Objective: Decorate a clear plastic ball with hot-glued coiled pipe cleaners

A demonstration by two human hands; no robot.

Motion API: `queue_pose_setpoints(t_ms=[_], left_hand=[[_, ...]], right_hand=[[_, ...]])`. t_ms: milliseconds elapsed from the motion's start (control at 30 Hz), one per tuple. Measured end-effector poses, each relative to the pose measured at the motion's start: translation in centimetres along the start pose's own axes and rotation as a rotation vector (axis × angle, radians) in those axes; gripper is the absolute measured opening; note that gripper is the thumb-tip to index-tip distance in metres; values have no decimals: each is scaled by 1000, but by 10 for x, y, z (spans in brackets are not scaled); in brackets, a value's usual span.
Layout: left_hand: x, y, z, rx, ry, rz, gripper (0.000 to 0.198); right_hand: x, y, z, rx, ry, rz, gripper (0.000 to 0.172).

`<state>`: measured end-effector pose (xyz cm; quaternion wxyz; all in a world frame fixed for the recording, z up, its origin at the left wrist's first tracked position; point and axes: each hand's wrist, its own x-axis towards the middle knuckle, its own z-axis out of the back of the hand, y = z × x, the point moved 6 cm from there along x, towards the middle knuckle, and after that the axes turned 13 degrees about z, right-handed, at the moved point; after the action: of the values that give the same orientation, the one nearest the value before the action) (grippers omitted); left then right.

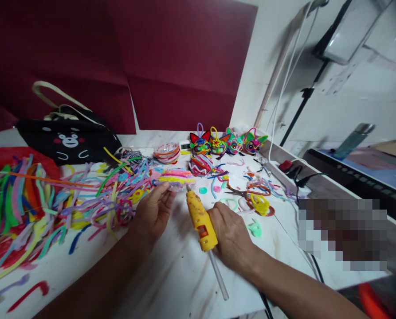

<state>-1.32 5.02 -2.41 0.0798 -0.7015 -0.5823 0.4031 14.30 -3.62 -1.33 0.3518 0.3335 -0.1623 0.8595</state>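
Note:
My right hand (231, 232) is wrapped round the handle of a yellow hot glue gun (199, 217), whose clear glue stick (218, 274) pokes out of the back. My left hand (156, 212) pinches the near side of a clear rounded piece (178, 179) covered with pink, yellow and lilac pipe cleaner strips. The glue gun's nozzle is at or very close to that piece's near edge; I cannot tell if they touch. Just behind lie a similar red, pink and white striped piece (201, 165) and another striped rounded one (167, 153).
Loose pipe cleaners (118, 195) spread over the left, some on a red bag (48, 155). Finished animal-head ornaments (201, 144) line the back, near a black bag (68, 141). Scissors (244, 192) lie right of the glue gun. A power strip (294, 181) with cables sits farther right.

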Motion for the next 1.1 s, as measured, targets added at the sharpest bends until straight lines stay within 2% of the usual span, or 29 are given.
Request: queue_pose_setpoints(t_ms=[267,500,700,833,1100], left_hand=[[2,0,2,-13,-10,12,30],[8,10,5,35,54,5,22],[7,20,3,121,124,59,11],[6,20,2,122,142,57,12],[8,11,5,40,68,34,22]], right_hand=[[2,3,2,-6,-11,10,18],[3,7,2,15,-2,33,10],[4,9,-2,21,25,41,10],[3,8,-2,11,33,39,10],[3,6,2,9,-19,15,13]])
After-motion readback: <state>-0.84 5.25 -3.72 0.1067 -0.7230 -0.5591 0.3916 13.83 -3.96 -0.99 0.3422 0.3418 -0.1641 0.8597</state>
